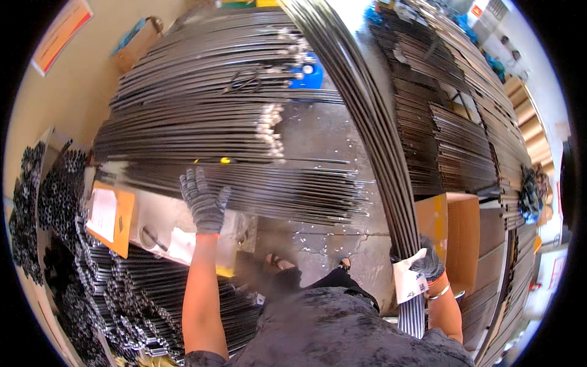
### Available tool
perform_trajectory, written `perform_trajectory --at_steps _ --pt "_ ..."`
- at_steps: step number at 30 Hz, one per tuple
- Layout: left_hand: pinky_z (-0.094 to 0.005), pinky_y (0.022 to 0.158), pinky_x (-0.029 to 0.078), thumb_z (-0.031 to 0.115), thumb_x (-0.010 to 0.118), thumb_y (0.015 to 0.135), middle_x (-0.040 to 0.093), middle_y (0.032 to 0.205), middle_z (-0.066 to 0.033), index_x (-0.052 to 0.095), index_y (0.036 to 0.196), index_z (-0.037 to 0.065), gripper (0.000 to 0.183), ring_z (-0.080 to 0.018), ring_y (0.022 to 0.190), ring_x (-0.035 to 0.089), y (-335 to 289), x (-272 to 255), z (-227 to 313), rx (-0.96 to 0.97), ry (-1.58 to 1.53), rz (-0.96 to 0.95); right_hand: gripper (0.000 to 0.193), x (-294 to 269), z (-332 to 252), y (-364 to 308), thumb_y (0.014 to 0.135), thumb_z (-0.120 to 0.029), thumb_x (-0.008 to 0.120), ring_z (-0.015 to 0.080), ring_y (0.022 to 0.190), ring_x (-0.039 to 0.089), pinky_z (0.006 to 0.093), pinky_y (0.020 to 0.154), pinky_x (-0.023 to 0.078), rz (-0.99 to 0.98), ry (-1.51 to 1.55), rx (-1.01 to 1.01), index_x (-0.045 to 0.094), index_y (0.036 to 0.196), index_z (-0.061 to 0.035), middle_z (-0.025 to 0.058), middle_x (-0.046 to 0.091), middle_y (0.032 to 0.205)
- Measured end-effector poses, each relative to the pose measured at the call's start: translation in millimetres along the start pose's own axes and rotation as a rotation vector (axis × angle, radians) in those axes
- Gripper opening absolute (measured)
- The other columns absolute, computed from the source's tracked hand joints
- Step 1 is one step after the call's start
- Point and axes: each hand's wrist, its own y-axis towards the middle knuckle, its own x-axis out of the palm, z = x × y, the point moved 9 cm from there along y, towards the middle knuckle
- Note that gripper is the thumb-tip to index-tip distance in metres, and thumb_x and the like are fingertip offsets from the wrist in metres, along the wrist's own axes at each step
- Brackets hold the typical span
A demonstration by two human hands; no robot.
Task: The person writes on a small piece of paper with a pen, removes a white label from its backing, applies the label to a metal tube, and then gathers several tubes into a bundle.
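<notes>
My right hand [430, 264], in a grey knit glove, is closed around a long bundle of dark metal rods [382, 147]. A white paper wrap [408, 278] with dark print covers the bundle beside that hand. From there the rods stretch away to the top of the view. My left hand [206, 202], gloved in the same grey, has its fingers spread at the near edge of a layer of loose dark rods [293, 189]. Whether it touches them I cannot tell. Just beyond its fingertips lies a thin tool with yellow parts [224, 161].
More rods with pale wrapped ends [269, 131] are stacked farther off, beside a blue drum [307, 74]. An orange clipboard [113, 217] and black tubes [61, 183] are at left. An open cardboard box [461, 238] and rod stacks [465, 147] stand at right. White scraps litter the floor [312, 134].
</notes>
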Motion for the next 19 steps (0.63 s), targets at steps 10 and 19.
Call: perform_trajectory --at_steps 10,19 --pt "-0.0423 0.1 0.047 0.029 0.07 0.087 0.051 0.133 -0.0156 0.04 0.141 0.006 0.066 -0.0281 0.115 0.055 6 14 355 -0.436 -2.0 -0.481 0.082 -51 14 -61 0.066 -0.013 0.08 0.0251 0.126 0.05 0.0366 0.106 0.038 0.004 -0.247 -0.066 0.045 0.139 -0.0021 0.0157 0.054 0.136" --pt "-0.0364 0.066 0.057 0.02 0.079 0.076 0.061 0.082 -0.0025 0.056 0.107 0.009 0.04 -0.0175 0.073 0.062 -25 23 551 -0.473 -1.953 -0.53 0.084 -180 109 -126 0.066 -0.03 0.08 0.0386 0.116 0.055 0.0445 0.102 0.041 0.51 -0.846 -0.186 0.046 0.138 -0.0053 0.0208 0.057 0.126"
